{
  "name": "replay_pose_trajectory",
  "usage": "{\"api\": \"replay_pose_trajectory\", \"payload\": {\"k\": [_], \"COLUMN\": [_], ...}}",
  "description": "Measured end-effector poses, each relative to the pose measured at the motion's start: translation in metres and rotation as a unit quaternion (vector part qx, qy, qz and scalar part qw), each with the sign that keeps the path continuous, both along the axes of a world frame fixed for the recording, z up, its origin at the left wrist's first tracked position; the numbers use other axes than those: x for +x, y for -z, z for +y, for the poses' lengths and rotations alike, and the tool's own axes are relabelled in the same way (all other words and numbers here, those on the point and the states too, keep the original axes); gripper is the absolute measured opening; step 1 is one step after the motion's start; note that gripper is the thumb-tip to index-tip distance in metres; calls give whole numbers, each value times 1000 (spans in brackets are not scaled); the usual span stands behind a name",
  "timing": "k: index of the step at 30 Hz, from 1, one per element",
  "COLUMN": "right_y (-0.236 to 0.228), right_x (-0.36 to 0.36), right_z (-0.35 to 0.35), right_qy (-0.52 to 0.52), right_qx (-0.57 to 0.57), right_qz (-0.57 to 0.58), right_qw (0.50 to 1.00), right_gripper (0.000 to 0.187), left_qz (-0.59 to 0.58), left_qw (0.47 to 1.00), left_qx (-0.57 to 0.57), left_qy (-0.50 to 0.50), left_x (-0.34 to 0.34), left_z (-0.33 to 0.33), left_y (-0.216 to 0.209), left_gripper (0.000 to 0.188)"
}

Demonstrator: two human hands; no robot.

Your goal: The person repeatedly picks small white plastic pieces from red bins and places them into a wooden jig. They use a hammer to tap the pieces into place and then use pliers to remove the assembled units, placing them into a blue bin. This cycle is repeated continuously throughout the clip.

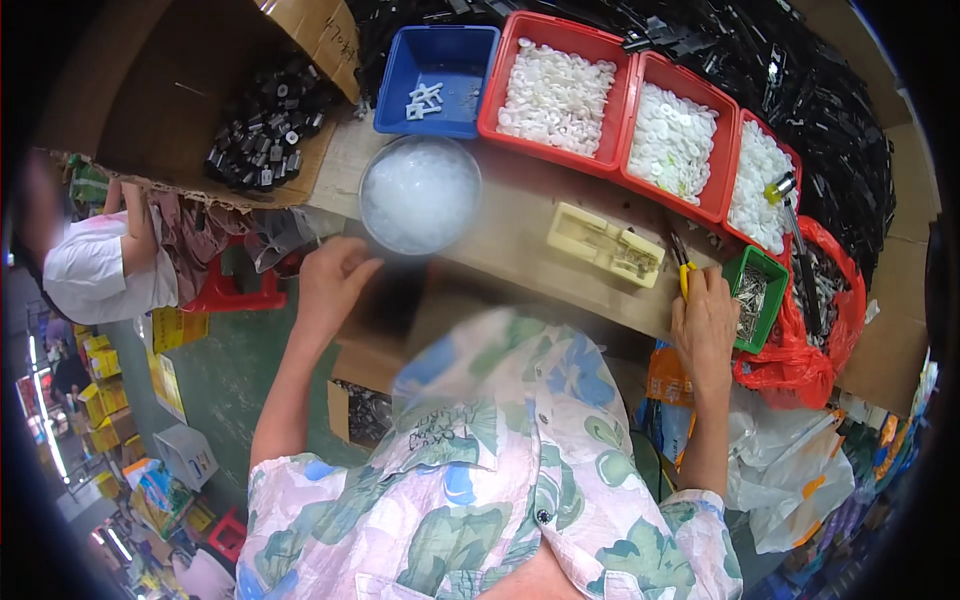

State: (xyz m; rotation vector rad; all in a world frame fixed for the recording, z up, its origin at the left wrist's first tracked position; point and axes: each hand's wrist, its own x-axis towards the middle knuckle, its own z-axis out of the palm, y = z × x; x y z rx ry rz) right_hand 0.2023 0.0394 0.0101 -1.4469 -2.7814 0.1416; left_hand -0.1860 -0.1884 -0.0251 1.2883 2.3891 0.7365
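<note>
My left hand (pixel 335 285) is just off the table edge, beside a round clear bowl (pixel 420 195) of whitish, translucent contents. Its fingers are curled in toward the thumb, and whatever they pinch, if anything, is too small to make out. At the table's right front my right hand (pixel 708 315) is closed around the yellow handles of a pair of pliers (pixel 684 275), whose dark jaws point away from me. Left of the pliers lies a cream plastic fixture (pixel 606 245) with small metal bits in its slot. A green bin (pixel 757 297) of small metal parts touches the right hand's side.
Red bins (pixel 560 95) of white plastic pieces line the table's back, beside a blue bin (pixel 440 80) with a few white parts. A carton (pixel 270 130) of black parts stands left, a red bag (pixel 800 370) right. Black strips (pixel 800 90) pile up behind. Another person (pixel 110 255) sits at far left.
</note>
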Motion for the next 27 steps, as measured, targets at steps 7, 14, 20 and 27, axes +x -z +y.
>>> {"api": "replay_pose_trajectory", "payload": {"k": [7,14,20,27], "right_y": [-32,-22,10,13], "right_x": [-26,-171,-254,-265], "right_z": [9,26,50,54], "right_qy": [-106,-311,-377,-368], "right_qx": [41,70,96,90], "right_qz": [88,230,213,190], "right_qw": [990,920,896,906], "right_gripper": [32,15,10,16], "left_qz": [-45,-76,-44,-107], "left_qw": [999,995,996,989], "left_qx": [13,46,58,48], "left_qy": [0,-53,-55,-88], "left_x": [-4,3,-4,-14], "left_z": [6,12,14,14], "left_y": [9,32,44,42], "left_gripper": [19,19,20,24]}}
